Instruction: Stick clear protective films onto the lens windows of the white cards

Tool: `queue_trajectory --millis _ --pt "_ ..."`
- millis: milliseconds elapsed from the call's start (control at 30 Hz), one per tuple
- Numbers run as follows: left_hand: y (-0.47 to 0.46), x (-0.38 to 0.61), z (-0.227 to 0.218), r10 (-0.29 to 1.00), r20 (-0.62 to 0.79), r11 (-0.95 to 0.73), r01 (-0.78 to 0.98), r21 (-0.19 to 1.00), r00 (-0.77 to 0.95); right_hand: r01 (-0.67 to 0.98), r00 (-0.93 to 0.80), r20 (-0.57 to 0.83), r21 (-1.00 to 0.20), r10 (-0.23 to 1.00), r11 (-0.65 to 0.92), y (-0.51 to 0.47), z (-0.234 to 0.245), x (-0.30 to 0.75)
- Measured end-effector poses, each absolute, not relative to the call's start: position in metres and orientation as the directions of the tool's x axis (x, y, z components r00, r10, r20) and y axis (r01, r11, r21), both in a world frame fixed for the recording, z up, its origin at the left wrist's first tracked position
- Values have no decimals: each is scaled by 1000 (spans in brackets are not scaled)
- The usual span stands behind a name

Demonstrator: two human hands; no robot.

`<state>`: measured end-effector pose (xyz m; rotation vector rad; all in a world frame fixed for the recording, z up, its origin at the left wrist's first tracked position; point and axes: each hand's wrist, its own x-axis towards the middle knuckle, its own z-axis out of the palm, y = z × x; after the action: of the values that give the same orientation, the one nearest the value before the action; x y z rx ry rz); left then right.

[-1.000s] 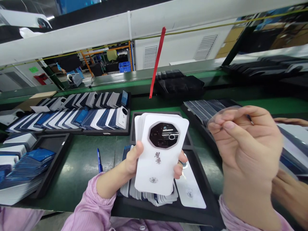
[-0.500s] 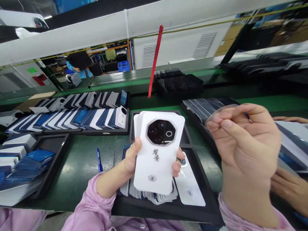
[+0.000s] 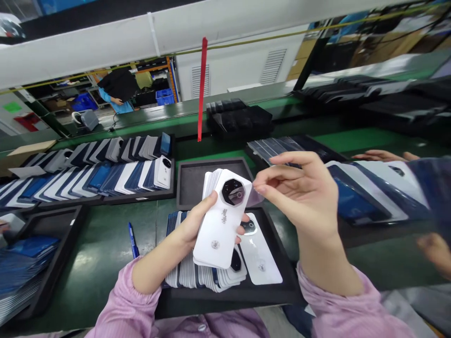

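My left hand (image 3: 197, 218) is closed round a small fanned stack of white phone back panels (image 3: 211, 230), each with a dark octagonal camera window, black characters and a round emblem. At the front panel's upper right corner, the thumb and forefinger of my right hand (image 3: 299, 197) pinch a thin clear film (image 3: 254, 198). Whether the film still touches the panel, I cannot tell. Below the stack, a black foam tray (image 3: 287, 288) holds a row of upright panels (image 3: 186, 272). One white panel (image 3: 262, 258) lies flat at its right side.
A bare black tray (image 3: 190, 180) stands behind the stack. Trays of blue and white panels (image 3: 116, 180) line the left. A blue pen (image 3: 133, 240) lies on the green bench. At right, another person's hands (image 3: 384, 155) are near more panels (image 3: 373, 188). Red tape (image 3: 202, 89) hangs ahead.
My right hand has moved left with the clear film, from out over the right side to the stack's corner. The stack has tilted and sits slightly lower. The view has shifted.
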<state>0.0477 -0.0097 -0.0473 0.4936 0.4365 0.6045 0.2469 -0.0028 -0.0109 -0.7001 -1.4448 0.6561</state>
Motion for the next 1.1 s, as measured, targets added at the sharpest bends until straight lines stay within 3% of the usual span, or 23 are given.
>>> queue_trajectory --millis 300,400,567,633,700,800,933,1100 --pt "-11 50 -47 612 -261 730 -407 548 746 64 -125 533 -837 837 543 0 -8 251" --pt "-12 51 -47 617 -230 714 -412 566 752 152 -174 531 -818 829 555 2 -11 249" --pt "-12 50 -45 646 -195 683 -446 578 738 415 -178 709 -574 682 706 6 -18 239" --pt "-12 49 -45 657 -195 674 -450 586 729 527 -134 786 -459 604 715 8 -20 237" --pt "-12 48 -46 662 -193 666 -451 593 724 602 -77 814 -422 575 678 10 -20 237" --pt "-13 46 -45 672 -191 651 -448 613 715 553 -58 742 -533 668 640 12 -19 241" --pt "-14 44 -42 721 -185 568 -416 710 668 363 -261 466 -764 845 533 17 -19 244" --pt "-10 42 -38 792 -190 458 -359 813 580 353 -200 374 -834 906 423 21 -24 244"
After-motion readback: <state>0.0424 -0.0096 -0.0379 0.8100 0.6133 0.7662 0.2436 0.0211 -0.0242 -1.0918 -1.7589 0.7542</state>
